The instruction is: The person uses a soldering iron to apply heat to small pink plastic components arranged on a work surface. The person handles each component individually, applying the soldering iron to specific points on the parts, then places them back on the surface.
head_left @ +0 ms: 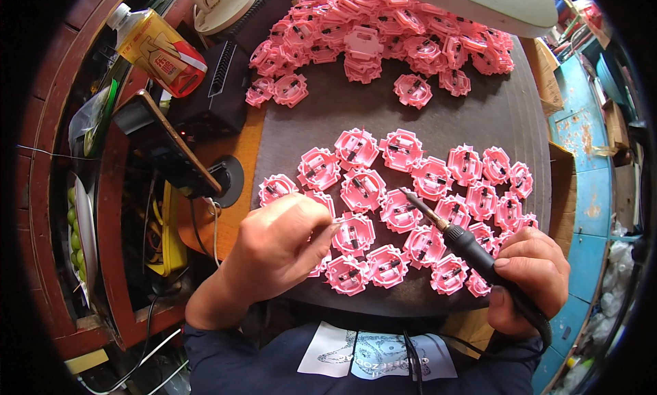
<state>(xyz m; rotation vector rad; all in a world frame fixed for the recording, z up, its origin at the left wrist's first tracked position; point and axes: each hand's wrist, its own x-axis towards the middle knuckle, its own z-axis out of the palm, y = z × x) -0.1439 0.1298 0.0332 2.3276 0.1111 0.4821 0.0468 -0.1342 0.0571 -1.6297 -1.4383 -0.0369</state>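
My right hand is wrapped round the black handle of a soldering iron. Its metal tip slants up and left, over a group of pink plastic housings laid out on a dark mat. Each housing carries small black parts inside. My left hand is closed in a pinch above the left side of the group. Whatever sits between its fingertips is too small to make out. The iron's tip appears near a housing in the middle, but I cannot tell whether they touch.
Many more pink housings are heaped at the far side. A white rounded lamp-like object hangs over the heap. On the left stand a phone on a stand, a black box and a drink bottle. The iron's cord loops beneath my right hand.
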